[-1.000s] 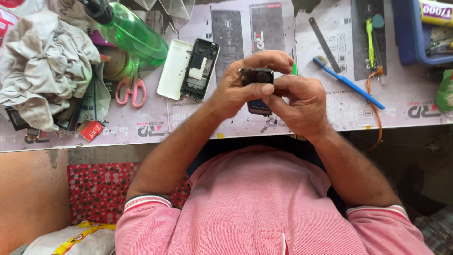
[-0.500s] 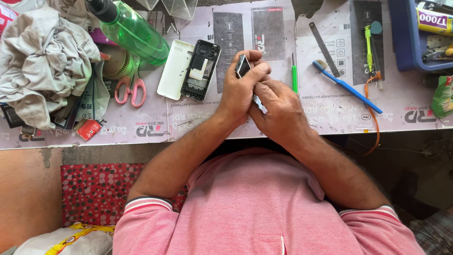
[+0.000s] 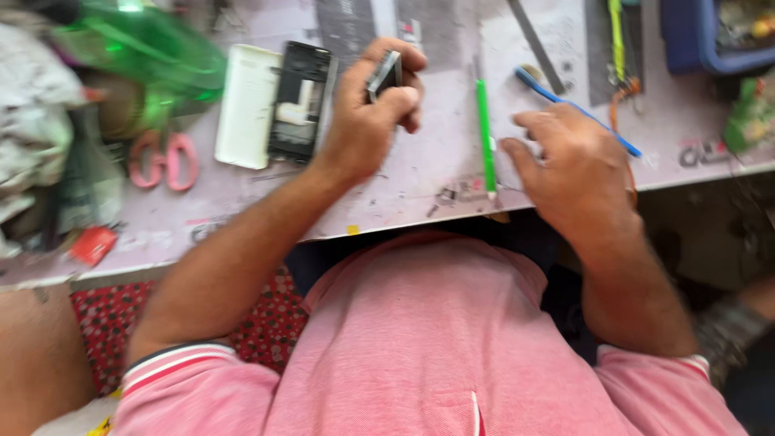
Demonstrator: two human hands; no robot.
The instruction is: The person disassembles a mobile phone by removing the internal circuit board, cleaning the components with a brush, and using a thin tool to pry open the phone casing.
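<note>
- My left hand is clamped around a small dark phone part.
- My right hand is open, fingers spread, just beside the green tool.

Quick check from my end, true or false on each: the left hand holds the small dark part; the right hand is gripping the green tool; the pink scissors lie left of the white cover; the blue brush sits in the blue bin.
1. The left hand holds the small dark part: true.
2. The right hand has a grip on the green tool: false, it is open beside the tool.
3. The pink scissors lie left of the white cover: true.
4. The blue brush sits in the blue bin: false, it lies on the table.
</note>
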